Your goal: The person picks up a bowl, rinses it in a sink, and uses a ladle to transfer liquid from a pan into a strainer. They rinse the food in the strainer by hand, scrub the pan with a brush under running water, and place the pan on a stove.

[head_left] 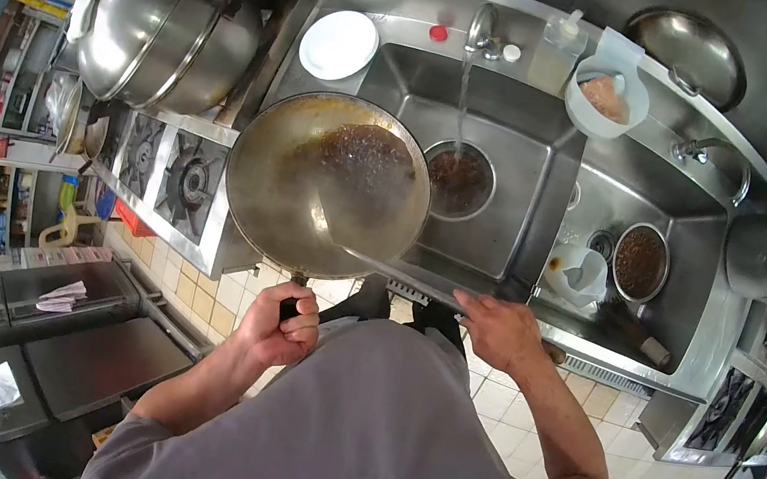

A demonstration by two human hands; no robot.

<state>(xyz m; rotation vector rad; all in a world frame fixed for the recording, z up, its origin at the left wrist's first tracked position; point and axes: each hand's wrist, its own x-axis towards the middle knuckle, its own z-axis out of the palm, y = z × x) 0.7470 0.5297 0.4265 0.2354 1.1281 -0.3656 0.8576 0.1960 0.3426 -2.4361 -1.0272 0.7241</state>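
Observation:
My left hand [280, 322] is closed around the black handle of a large wok [277, 212]. The wok is tilted over the left edge of the sink basin, and dark, foamy liquid [366, 164] has gathered at its far side. In my right hand [501, 334] I grip the end of a long-handled metal cooking utensil [399, 271]. Its other end reaches into the wok, where its head is hard to make out. Water runs from the faucet [481, 31] into a round strainer [459, 181] holding brownish liquid or scraps, just right of the wok.
A white plate [339, 44] lies left of the faucet. The right basin holds a metal bowl [640, 264] of brown contents, a white scoop [576, 275] and a brush [637, 333]. A soap bottle [557, 50] stands behind. Gas burners [191, 179] and a large pot [155, 29] are left.

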